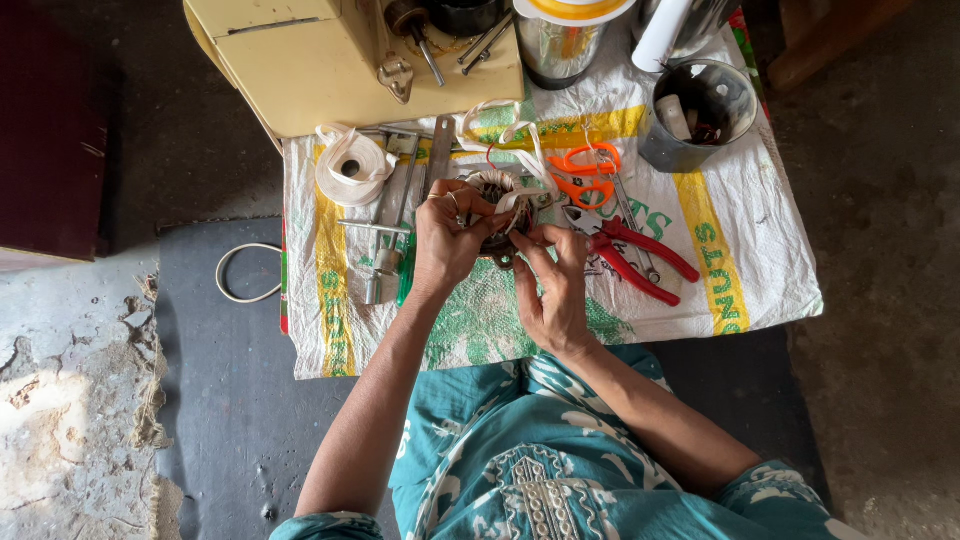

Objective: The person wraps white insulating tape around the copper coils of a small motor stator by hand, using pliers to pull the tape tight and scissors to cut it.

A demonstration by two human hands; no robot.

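Note:
My left hand [447, 240] grips a round wound coil part [497, 190] from its left side, holding it above a white woven sack [740, 210] spread on the floor. My right hand [553, 285] pinches the part's near edge with thumb and fingers. A white cloth tape [510, 135] runs from the part in loops toward the back. Much of the part is hidden by my fingers.
On the sack lie a roll of white tape [350, 165], orange scissors [585, 170], red-handled pliers [640, 260], several metal tools [390, 215] and a grey cup [700, 115]. A cream box [310, 65] stands at the back. A white ring [245, 272] lies to the left.

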